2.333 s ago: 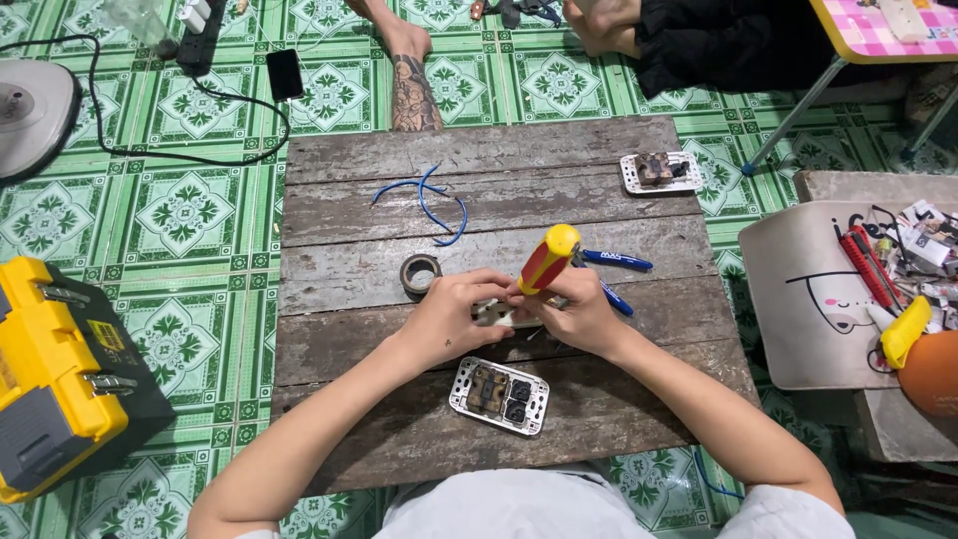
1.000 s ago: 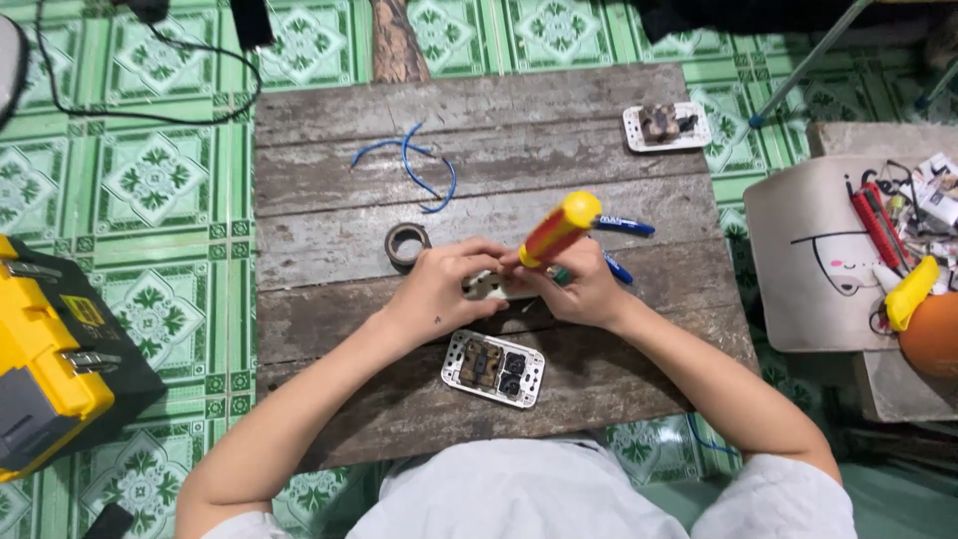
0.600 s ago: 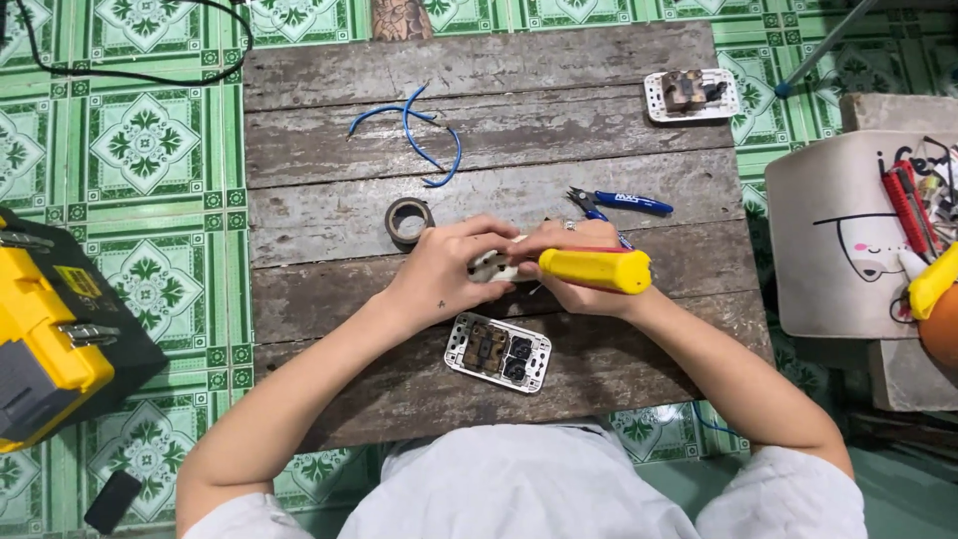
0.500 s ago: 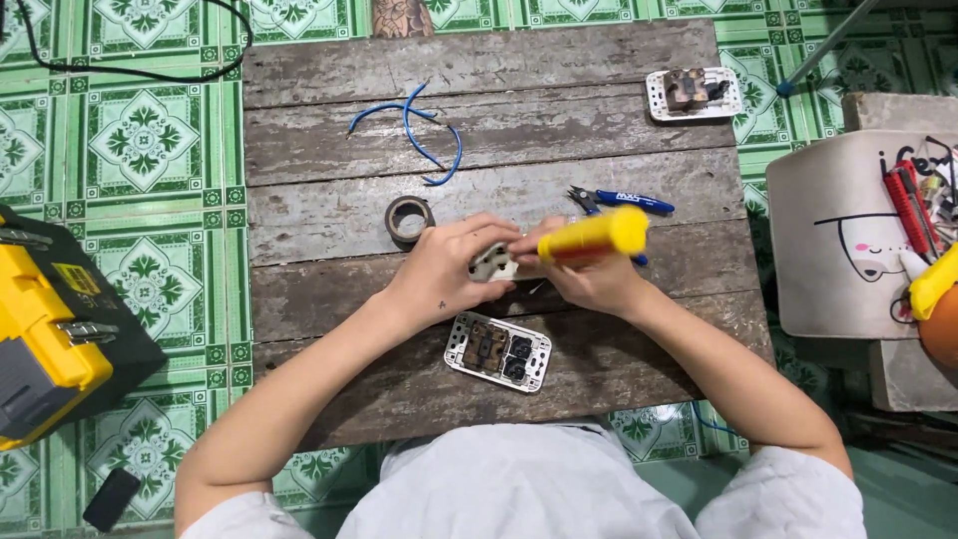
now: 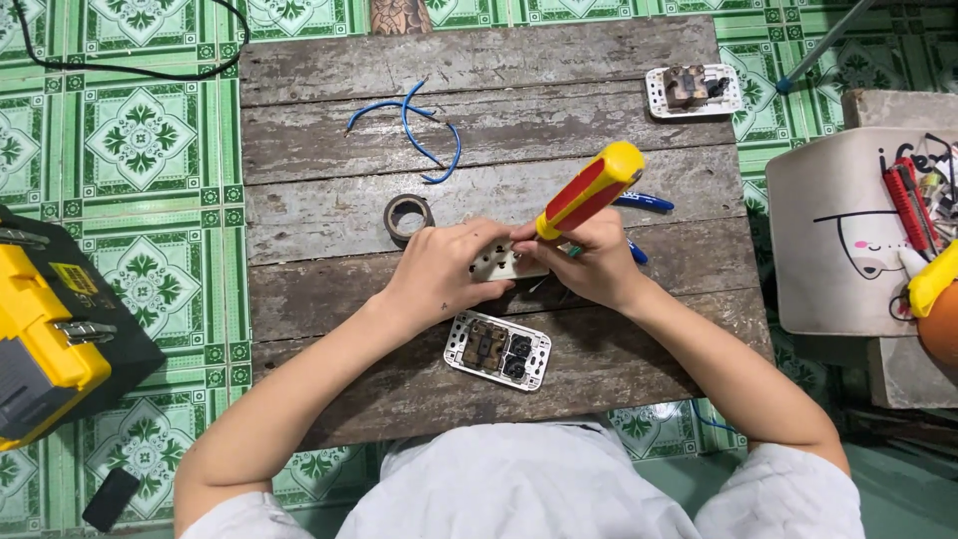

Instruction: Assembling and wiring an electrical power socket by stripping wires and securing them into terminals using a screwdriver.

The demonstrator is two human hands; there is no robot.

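My left hand (image 5: pixel 446 268) grips a small white socket module (image 5: pixel 496 264) on the weathered wooden table (image 5: pixel 329 200). My right hand (image 5: pixel 589 260) holds a red-and-yellow screwdriver (image 5: pixel 589 190), its handle tilted up and to the right, its tip down at the module between my two hands. A socket frame (image 5: pixel 498 349) with dark inserts lies flat just below my hands. A roll of dark tape (image 5: pixel 407 216) sits left of my left hand.
Blue wire pieces (image 5: pixel 419 130) lie at the table's back. A second socket frame (image 5: pixel 694 91) sits at the back right. Blue-handled pliers (image 5: pixel 644 203) poke out behind my right hand. A yellow tool case (image 5: pixel 45 339) rests on the green tiled floor; a stool with tools (image 5: pixel 858 230) stands right.
The screwdriver handle swung from tilted up to lying sideways and back up to the right. Both hands stayed on the white module. The camera view drifted down over the table.
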